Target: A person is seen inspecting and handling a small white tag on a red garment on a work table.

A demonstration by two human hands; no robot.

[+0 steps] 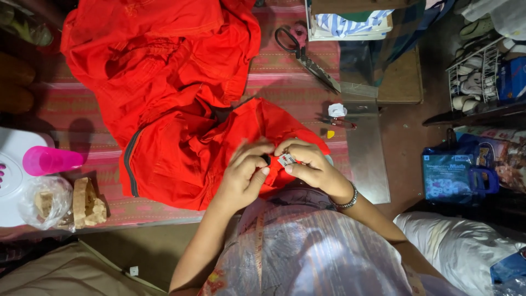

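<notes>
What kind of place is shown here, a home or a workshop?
Probably a small home tailoring corner. Both hands, left hand and right hand, work on an orange garment spread on a table. Large scissors lie nearby, and a measuring tape hangs over the person's front.

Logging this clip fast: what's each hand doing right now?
Left hand: closed, pinching the red garment.
Right hand: closed, pinching a small tag at the garment's edge.

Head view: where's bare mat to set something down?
Free striped mat lies between the red garment and the scissors, and a strip below the pink cup beside the paper scrap. It is crowded where both hands, left and right, work the garment.
</notes>
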